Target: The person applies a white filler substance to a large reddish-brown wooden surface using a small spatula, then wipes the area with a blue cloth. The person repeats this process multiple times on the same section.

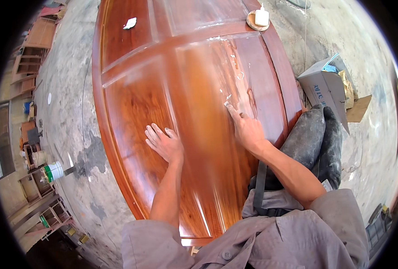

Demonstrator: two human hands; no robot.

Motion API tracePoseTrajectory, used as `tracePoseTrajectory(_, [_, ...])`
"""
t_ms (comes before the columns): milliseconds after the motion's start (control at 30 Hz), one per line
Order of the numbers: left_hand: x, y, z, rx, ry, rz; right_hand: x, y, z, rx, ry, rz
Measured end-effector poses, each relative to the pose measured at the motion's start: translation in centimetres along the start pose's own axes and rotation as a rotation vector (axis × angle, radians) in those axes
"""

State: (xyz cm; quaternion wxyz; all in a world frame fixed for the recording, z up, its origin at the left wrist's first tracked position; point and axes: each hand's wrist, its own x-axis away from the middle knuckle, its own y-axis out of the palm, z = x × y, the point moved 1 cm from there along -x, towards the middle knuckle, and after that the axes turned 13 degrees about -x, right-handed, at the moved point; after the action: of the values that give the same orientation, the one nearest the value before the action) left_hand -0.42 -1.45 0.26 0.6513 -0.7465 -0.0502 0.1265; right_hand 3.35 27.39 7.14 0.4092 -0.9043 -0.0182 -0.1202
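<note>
A glossy reddish-brown wooden panel [136, 112], like a large door with raised mouldings, stretches out in front of me. My left hand [165, 142] lies on its left part with fingers spread, whitish dust on them. To the right, my right hand [249, 130] extends its index finger to the surface, the other fingers curled. Its fingertip is white, and I see nothing held in it. White smears [240, 75] run along the moulding just beyond that finger. A small white squeeze bottle [262, 17] stands on a round lid-like dish [251, 22] at the far right edge.
A crumpled white scrap [130, 23] lies on the panel's far left. Right of it, on the stained concrete floor [73, 107], sits an open cardboard box [324, 85] with paper inside. Dusty dark trousered legs [304, 139] are beside the panel. Wooden furniture frames [30, 62] and a paint bucket [54, 171] stand left.
</note>
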Motion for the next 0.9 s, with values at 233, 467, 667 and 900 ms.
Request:
tracePoseTrajectory(233, [-0.4,-0.3,1.1,0.029,0.006,-0.012,-2.5,0.1,1.1,-0.03,-0.062,0.092])
tracePoseTrajectory(467, [-0.3,-0.2,1.1,0.021,-0.004,0.027,-0.3,-0.6,0.9,0.006,-0.006,0.02])
tracePoseTrajectory(667, [-0.2,0.2,0.5,0.016,-0.002,0.004,0.1,0.6,1.6,-0.002,-0.008,0.061])
tracePoseTrajectory(900, [-0.3,0.0,1.4,0.024,0.015,0.037,-5.8,-0.4,1.6,-0.004,-0.071,0.165])
